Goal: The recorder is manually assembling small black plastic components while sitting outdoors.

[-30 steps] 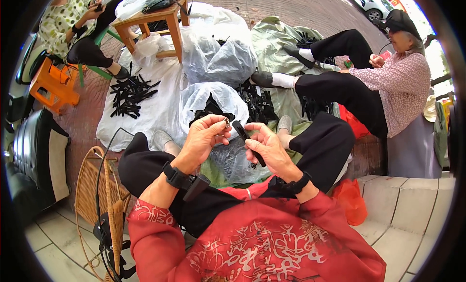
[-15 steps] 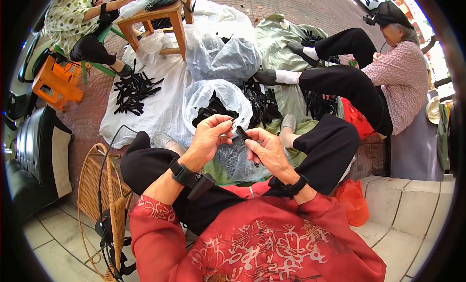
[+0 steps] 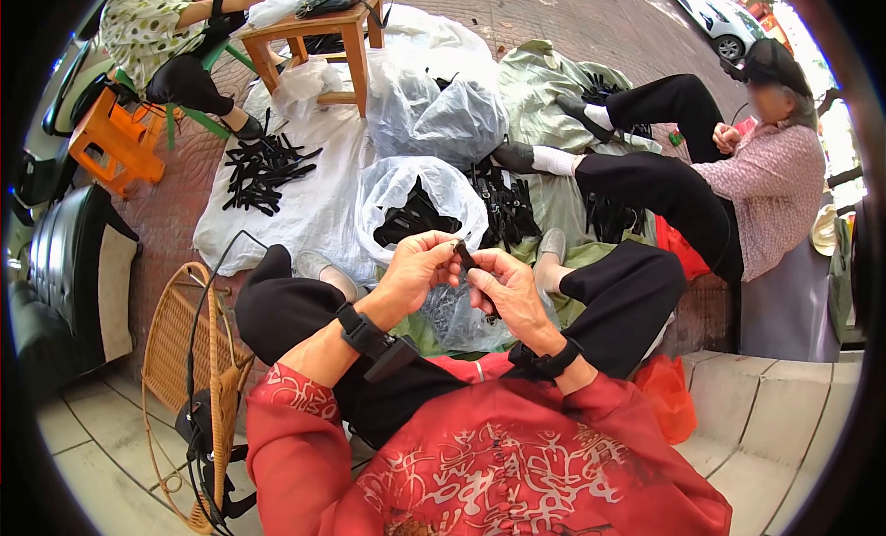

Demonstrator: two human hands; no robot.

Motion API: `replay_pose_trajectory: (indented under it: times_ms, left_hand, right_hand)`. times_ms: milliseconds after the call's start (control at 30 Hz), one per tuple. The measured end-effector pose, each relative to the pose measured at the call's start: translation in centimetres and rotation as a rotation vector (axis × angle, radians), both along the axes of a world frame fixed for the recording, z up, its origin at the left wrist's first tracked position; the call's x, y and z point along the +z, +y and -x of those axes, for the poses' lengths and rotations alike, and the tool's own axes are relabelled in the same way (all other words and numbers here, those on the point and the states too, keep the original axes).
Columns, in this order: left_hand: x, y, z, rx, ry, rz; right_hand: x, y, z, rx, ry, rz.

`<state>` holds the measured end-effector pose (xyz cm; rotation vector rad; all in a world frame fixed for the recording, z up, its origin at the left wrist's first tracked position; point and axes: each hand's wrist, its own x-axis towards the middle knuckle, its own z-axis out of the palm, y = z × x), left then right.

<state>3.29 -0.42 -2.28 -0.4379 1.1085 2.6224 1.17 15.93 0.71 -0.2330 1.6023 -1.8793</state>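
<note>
My left hand (image 3: 413, 273) pinches a small shiny metal piece between thumb and fingertips; its exact kind is too small to tell. A short black strap (image 3: 465, 256) is gripped in my right hand (image 3: 513, 294), its upper end pointing up and left. The metal piece sits right at that end, so both hands' fingertips nearly meet. Beyond them stands a clear plastic bag (image 3: 369, 187) full of black straps (image 3: 415, 220). Between my legs lies another clear bag (image 3: 449, 324) with small items I cannot make out.
Black straps (image 3: 263, 171) lie heaped on a white sheet (image 3: 305, 204). A wooden stool (image 3: 355, 65) and an orange stool (image 3: 115, 148) stand far left, near a seated person (image 3: 148, 37). Another person (image 3: 766, 176) sits at right. A wicker chair (image 3: 185, 379) is at my left.
My left hand has moved right and slightly down, bringing the metal piece from apart to the strap's end. The right hand still holds the strap.
</note>
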Motion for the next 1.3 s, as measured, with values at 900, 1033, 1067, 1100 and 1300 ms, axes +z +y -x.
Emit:
replay_pose_trajectory:
  times_ms: [900, 1033, 1067, 1100, 1300]
  left_hand:
    - [1.1, 0.3, 0.4, -0.001, -0.020, 0.121]
    - [1.5, 0.1, 0.6, -0.121, -0.018, 0.169]
    - [1.6, 0.0, 0.7, -0.119, -0.021, 0.168]
    - [1.7, -0.1, 0.7, -0.144, 0.003, 0.213]
    - [1.8, -0.1, 0.6, -0.162, -0.004, 0.206]
  right_hand:
    - [-0.2, 1.5, 0.7, -0.055, -0.095, -0.012]
    - [-0.5, 2.0, 1.0, -0.015, -0.029, -0.096]
    - [-0.3, 2.0, 1.1, 0.011, -0.006, -0.146]
    - [-0.2, 2.0, 1.2, 0.036, 0.017, -0.195]
    - [-0.3, 2.3, 1.3, 0.048, -0.343, 0.095]
